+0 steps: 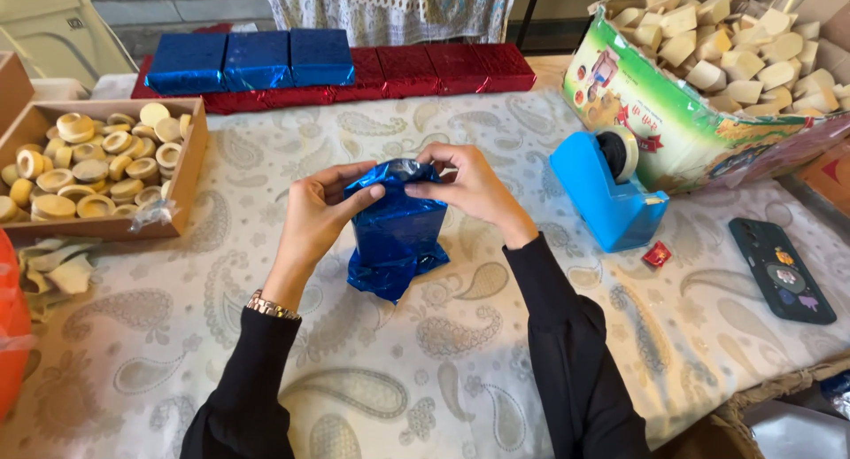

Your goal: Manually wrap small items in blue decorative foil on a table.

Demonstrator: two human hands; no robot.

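Note:
A box half wrapped in shiny blue foil paper point(394, 233) stands upright in the middle of the table. My left hand point(317, 213) grips the foil at its upper left corner. My right hand point(469, 186) pinches the folded foil at the top right. Both hands press the paper's open top end together. The lower end of the foil spreads loose on the paisley tablecloth point(425, 370).
A blue tape dispenser point(609, 192) sits right of the hands, a small red sweet point(656, 254) and a dark phone point(783, 270) beyond it. Wrapped blue boxes point(252, 59) and red boxes point(443, 69) line the far edge. Cartons of pale round pieces point(97, 162) and wedge pieces point(735, 52) flank the table.

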